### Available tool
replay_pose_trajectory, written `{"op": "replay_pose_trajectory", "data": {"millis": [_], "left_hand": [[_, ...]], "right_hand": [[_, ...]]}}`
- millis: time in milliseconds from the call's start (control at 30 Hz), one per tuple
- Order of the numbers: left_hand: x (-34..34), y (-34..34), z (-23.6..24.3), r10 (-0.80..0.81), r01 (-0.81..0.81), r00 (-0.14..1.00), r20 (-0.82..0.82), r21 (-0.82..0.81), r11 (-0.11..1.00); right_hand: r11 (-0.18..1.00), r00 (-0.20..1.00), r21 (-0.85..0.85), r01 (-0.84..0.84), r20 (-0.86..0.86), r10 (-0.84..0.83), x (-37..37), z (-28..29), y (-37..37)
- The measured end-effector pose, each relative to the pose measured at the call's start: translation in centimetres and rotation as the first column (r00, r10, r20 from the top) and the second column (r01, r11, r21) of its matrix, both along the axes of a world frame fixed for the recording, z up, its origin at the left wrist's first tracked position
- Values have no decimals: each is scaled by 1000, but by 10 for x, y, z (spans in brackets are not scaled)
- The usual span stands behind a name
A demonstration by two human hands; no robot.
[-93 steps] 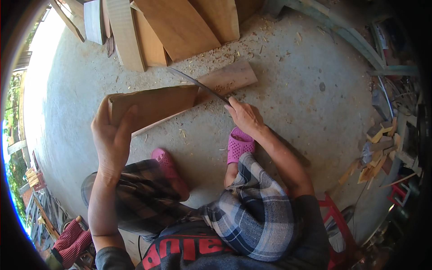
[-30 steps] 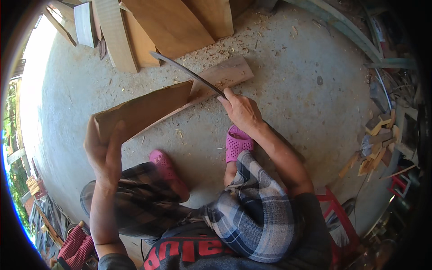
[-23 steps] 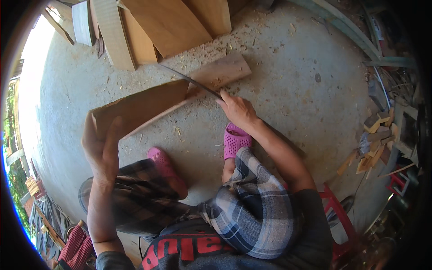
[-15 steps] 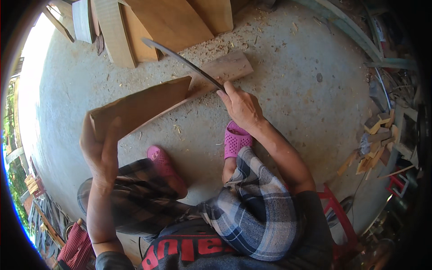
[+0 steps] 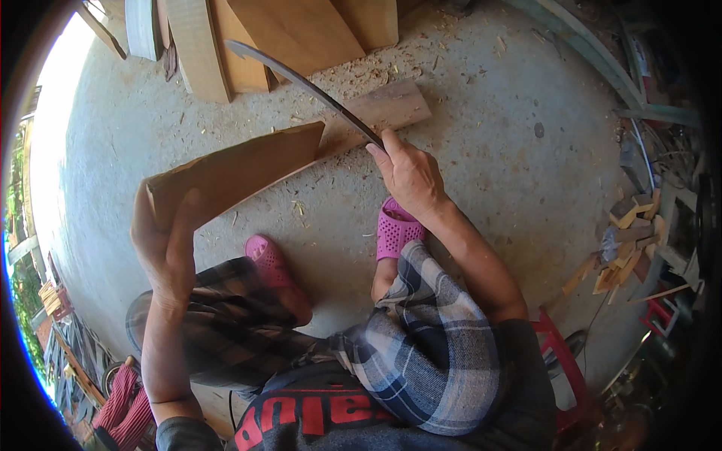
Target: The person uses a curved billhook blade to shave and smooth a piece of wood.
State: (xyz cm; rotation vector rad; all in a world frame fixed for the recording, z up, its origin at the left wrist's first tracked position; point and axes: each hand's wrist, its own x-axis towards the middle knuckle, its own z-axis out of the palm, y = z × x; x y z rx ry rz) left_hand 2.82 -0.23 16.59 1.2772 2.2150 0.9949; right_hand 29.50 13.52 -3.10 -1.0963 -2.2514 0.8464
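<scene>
My left hand (image 5: 167, 244) is closed round the near end of a brown wooden board (image 5: 241, 169), thumb on its face. The board stands on its long edge, slanting away to the right. Beneath its far part lies a thick wooden plank (image 5: 387, 107) on the floor, wood chips around it. In my right hand (image 5: 412, 177) is a machete (image 5: 312, 89) with a long, dark, curved blade and a hooked tip. Its handle is hidden in my closed fingers. The blade points up and left above the board's far end, apart from it.
Wide boards (image 5: 297, 34) lean together at the back. My feet, in pink clogs (image 5: 398, 231), are on the concrete floor near the board. At the right lies a pile of wood offcuts (image 5: 628, 240). A red plastic chair (image 5: 560, 357) stands beside me at the lower right.
The machete has swung slightly up, its hooked tip now higher and a little farther left. My left hand keeps its hold on the board, which has barely moved.
</scene>
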Motion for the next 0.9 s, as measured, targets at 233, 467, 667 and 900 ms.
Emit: {"op": "replay_pose_trajectory", "data": {"millis": [233, 467, 667, 900], "left_hand": [[-4, 2, 4, 16, -17, 1000, 16, 20, 1000], [-12, -11, -4, 30, -30, 1000, 0, 21, 999], [-10, -8, -1, 18, -19, 1000, 12, 47, 999], [-1, -6, 9, -73, 77, 996, -52, 65, 995]], "right_hand": [[970, 940, -241, -2, 331, 85, -6, -7, -1], [975, 988, -222, -15, 146, 49, -3, 0, 2], [952, 918, -303, -30, 369, 146, -5, -17, 0], [928, 910, -372, 9, 388, 147, 3, -19, 14]]}}
